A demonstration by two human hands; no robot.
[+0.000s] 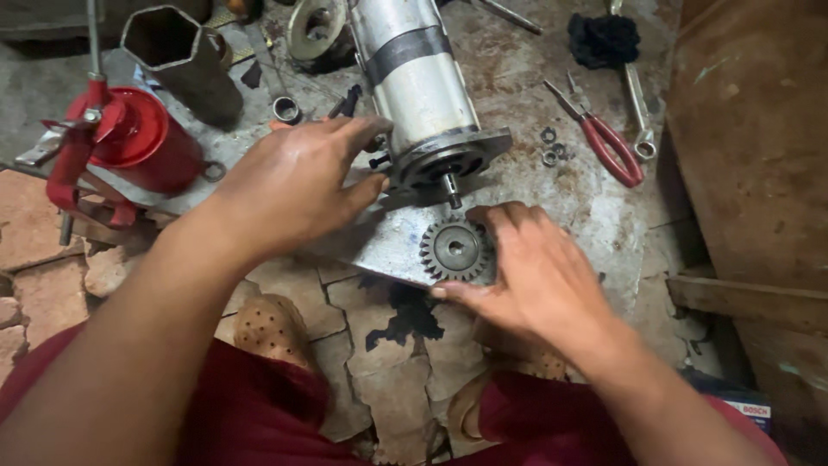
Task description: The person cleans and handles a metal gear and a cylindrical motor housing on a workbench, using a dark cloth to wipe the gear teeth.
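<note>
Metal plate [388, 242]: gear [455, 250] pinched by right hand [535, 276]; left hand [293, 181], fingers spread, on motor [423, 95].

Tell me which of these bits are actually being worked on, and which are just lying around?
In hand:
left hand on the cylindrical motor
right hand at the toothed gear

Lying about:
red-handled pliers
loose nuts
red oil can
hexagonal socket
</note>
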